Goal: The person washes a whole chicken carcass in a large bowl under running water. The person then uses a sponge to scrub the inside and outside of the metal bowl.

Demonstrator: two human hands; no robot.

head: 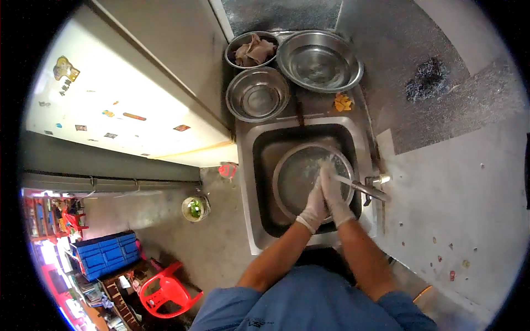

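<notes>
Both hands wear thin whitish gloves and press together, palm to palm, under water from the metal faucet (370, 191). My left hand (316, 202) is on the left, my right hand (333, 190) against it on the right; the fingertips are blurred by splashing. Below them, a round metal basin (290, 182) with water in it sits inside the steel sink (261, 165). Whether anything lies between the palms is hidden.
Behind the sink stand a large metal basin (321, 68), a metal bowl (257, 97) and a bowl of pale meat-like pieces (254, 51). Yellow-orange scraps (343, 102) lie nearby. On the floor at left are a small bucket (194, 208) and a red plastic chair (167, 291).
</notes>
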